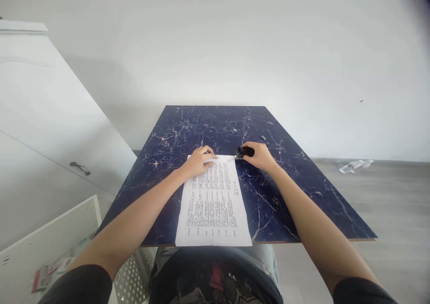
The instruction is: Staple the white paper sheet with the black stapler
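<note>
A printed sheet of paper (215, 205) lies on the dark blue marbled table (215, 125), its lower end at the front edge. Whether it is one sheet or a stack I cannot tell. My left hand (200, 160) rests on the paper's upper left part, fingers spread and lying flat. In my right hand (260, 155) is a small black stapler (244, 152), gripped from the right. The stapler's front end is at the paper's upper right corner. Beyond my right hand lies a small grey block (263, 138), too small to name.
A white cabinet (60, 107) with a dark handle (79, 167) stands on the left. Below it is a white bin with perforated sides (129, 279), holding several items. A clear plastic piece (356, 165) lies on the floor at right. The white wall (215, 44) rises behind the table.
</note>
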Motion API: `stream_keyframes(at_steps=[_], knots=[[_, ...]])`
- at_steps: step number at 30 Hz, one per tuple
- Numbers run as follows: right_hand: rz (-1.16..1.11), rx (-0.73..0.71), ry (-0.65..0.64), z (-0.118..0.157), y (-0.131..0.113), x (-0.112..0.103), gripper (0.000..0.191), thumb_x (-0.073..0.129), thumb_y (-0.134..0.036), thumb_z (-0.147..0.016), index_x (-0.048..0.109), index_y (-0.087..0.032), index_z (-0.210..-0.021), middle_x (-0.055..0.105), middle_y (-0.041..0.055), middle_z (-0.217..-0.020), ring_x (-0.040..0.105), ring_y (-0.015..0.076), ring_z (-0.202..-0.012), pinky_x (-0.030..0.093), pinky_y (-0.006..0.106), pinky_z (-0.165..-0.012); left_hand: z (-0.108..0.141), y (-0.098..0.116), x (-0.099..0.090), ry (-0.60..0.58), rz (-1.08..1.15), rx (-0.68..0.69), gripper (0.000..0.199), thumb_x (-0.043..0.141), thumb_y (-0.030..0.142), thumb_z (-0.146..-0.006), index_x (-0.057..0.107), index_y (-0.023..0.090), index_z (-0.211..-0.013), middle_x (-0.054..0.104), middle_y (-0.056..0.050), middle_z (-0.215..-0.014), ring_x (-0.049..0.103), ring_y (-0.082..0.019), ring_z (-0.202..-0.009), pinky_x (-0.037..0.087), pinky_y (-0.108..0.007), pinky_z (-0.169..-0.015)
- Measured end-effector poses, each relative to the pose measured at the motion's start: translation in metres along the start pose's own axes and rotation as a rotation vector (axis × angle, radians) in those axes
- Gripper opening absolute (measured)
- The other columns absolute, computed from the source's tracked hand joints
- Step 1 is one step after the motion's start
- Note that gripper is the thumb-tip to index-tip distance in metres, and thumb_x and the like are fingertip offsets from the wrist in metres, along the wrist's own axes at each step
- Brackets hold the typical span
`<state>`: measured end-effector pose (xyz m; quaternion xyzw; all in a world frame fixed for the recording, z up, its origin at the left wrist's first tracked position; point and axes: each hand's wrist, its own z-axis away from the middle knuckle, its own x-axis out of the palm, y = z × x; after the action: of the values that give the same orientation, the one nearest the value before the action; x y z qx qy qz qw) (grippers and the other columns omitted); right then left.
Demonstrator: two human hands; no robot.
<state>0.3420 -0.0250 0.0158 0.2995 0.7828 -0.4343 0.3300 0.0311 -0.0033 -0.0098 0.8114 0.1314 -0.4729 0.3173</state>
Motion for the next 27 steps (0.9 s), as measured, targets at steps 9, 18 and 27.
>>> stream_keyframes(at_steps=[9,18,27], knots=[[-0.010,-0.020,-0.031,-0.001,-0.006,-0.002,0.030,0.061,-0.015,-0.070,0.073,-0.022,-0.096,0.077,0.0034,-0.094,0.071,0.0251,-0.087,0.053,0.036,-0.083,-0.002,0.006,0.004,0.001,0.027,-0.009,0.025,0.058,0.025,-0.096,0.072,0.023,-0.118,0.056,-0.009,-0.125,0.057,-0.023,-0.109,0.046,-0.048,-0.106],[-0.037,-0.050,-0.043,-0.003,-0.013,0.004,0.030,0.062,-0.014,-0.069,0.073,-0.023,-0.096,0.076,0.0023,-0.094,0.070,0.0232,-0.086,0.052,0.036,-0.086,-0.006,0.013,0.008,0.041,0.034,-0.059,0.026,0.056,0.021,-0.095,0.072,0.023,-0.116,0.056,-0.009,-0.122,0.057,-0.025,-0.113,0.046,-0.052,-0.107],[-0.009,-0.083,-0.030,-0.013,-0.021,0.022,0.029,0.063,-0.015,-0.071,0.073,-0.023,-0.097,0.075,0.0047,-0.097,0.069,0.0249,-0.090,0.052,0.038,-0.086,-0.007,0.016,0.008,0.058,0.036,-0.071,0.025,0.058,0.019,-0.094,0.073,0.021,-0.114,0.056,-0.009,-0.122,0.055,-0.024,-0.112,0.049,-0.047,-0.105]])
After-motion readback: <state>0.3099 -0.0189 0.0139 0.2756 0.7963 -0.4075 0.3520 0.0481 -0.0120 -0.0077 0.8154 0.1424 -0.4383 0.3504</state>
